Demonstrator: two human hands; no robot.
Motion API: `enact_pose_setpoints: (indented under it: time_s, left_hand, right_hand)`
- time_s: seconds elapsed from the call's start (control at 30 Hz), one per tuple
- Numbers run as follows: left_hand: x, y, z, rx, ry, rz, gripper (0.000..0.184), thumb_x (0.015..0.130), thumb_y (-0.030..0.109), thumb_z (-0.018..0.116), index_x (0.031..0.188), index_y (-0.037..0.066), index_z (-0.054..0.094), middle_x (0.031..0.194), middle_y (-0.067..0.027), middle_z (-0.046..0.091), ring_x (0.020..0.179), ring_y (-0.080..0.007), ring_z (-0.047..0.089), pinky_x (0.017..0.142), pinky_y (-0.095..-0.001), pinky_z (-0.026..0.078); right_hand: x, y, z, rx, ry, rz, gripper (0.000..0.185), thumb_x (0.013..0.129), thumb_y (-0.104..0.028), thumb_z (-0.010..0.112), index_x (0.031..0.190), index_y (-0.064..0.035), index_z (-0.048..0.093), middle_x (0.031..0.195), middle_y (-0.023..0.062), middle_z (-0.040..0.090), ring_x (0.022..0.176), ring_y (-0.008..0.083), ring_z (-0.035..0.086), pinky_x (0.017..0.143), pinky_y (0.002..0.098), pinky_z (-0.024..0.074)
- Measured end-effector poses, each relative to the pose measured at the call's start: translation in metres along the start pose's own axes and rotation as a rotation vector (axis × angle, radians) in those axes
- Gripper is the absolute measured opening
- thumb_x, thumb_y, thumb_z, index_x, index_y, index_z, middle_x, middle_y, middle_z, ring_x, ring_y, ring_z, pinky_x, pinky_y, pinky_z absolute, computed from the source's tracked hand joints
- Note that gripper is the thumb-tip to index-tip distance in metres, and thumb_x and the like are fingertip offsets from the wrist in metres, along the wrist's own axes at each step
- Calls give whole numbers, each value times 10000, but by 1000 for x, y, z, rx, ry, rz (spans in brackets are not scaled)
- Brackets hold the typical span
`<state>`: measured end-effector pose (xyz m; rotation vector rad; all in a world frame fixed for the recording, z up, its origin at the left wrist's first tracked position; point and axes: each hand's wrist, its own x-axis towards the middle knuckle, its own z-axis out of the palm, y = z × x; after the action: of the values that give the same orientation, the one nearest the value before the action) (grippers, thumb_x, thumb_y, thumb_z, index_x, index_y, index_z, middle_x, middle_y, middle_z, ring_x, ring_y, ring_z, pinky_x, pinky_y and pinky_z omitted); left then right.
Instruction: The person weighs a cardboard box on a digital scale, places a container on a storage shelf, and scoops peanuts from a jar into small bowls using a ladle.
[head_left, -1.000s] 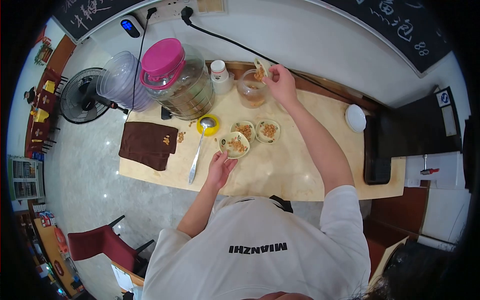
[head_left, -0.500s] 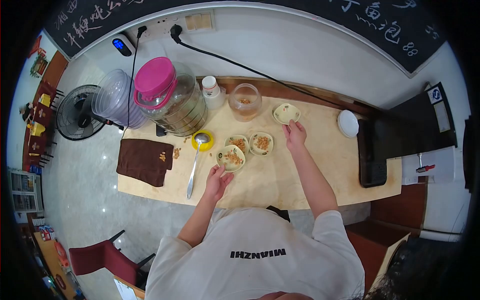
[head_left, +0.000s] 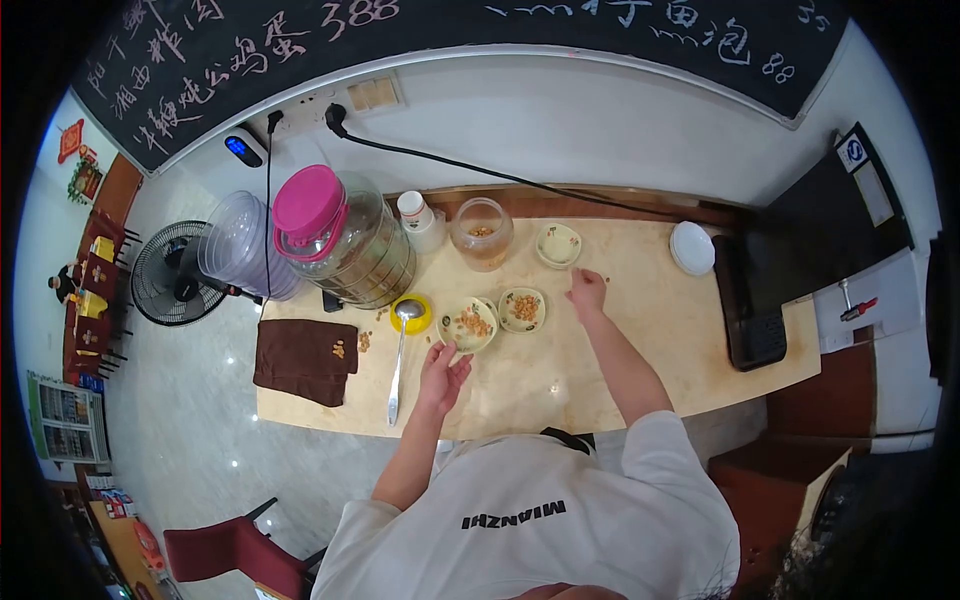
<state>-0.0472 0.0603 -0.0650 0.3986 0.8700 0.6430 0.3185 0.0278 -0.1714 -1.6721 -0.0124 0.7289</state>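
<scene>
My left hand (head_left: 440, 380) holds the near rim of a small patterned dish (head_left: 468, 325) with brown nuts or beans in it. That dish partly covers another one behind it. Just to the right sits a second dish of the same pieces (head_left: 522, 310). My right hand (head_left: 588, 291) is over the table with its fingers pressed together; whether a small thing is between them cannot be made out. Beyond it stands an empty patterned dish (head_left: 558, 245). A clear round tub (head_left: 482, 234) with some brown pieces inside is at the back, left of the empty dish.
A ladle (head_left: 400, 350) rests on a yellow holder, beside loose pieces and a brown cloth (head_left: 305, 358). Behind are a large glass jar with a pink lid (head_left: 350, 245), stacked clear tubs (head_left: 240, 245) and a white bottle (head_left: 414, 210). White dishes (head_left: 692, 249) and a black tray (head_left: 750, 320) lie right.
The dish in my right hand went from the clear tub down to the table and was let go. My left hand raised its dish slightly over the one behind. The view has tilted up.
</scene>
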Motion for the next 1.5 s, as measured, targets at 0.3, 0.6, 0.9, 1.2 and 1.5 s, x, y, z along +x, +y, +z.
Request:
enact_pose_setpoints:
  time_s: [0.3,0.6,0.9,1.2,1.5]
  left_hand:
    - [74,122,92,346,-54,341,371,934,238,720,1185,79,498,1059,-54,616,844,-181,654,763,-315,552]
    - [141,156,152,1277,-23,821,495,795,271,833,1118,1,572,1011,-88,650,868,-187,667,763,-332,543]
    - [86,102,189,600,-136,574,290,933,178,701,1143,55,544,1065,-78,627,859,-176,655,778,-326,588]
    - [186,-33,176,384,-29,-10,188,985,193,622,1092,57,547,984,-72,603,757,-179,609,788,-346,603]
    - [244,-46,190,816,123,210,299,983,157,604,1223,-21,590,1019,-114,663,812,-201,674,746,-352,627]
  right_hand:
    - [-187,51,-158,-917,-213,-867,402,859,-199,714,1215,-44,609,1373,233,479,1233,393,495,1025,455,447]
    - [-220,80,-197,-998,-101,-866,556,841,-299,711,1298,-22,557,1436,247,424,1317,450,422,1078,525,391]
    - [-217,80,-197,-933,-18,-947,551,793,-313,735,1236,-14,598,1366,239,501,1258,452,482,1059,530,408]
    - [-215,81,-199,-919,-16,-929,567,783,-350,757,1229,-33,612,1366,216,516,1282,432,479,1081,531,396]
    - [-216,76,-203,-921,-37,-898,582,796,-374,744,1253,-43,597,1394,205,496,1312,420,456,1099,521,381]
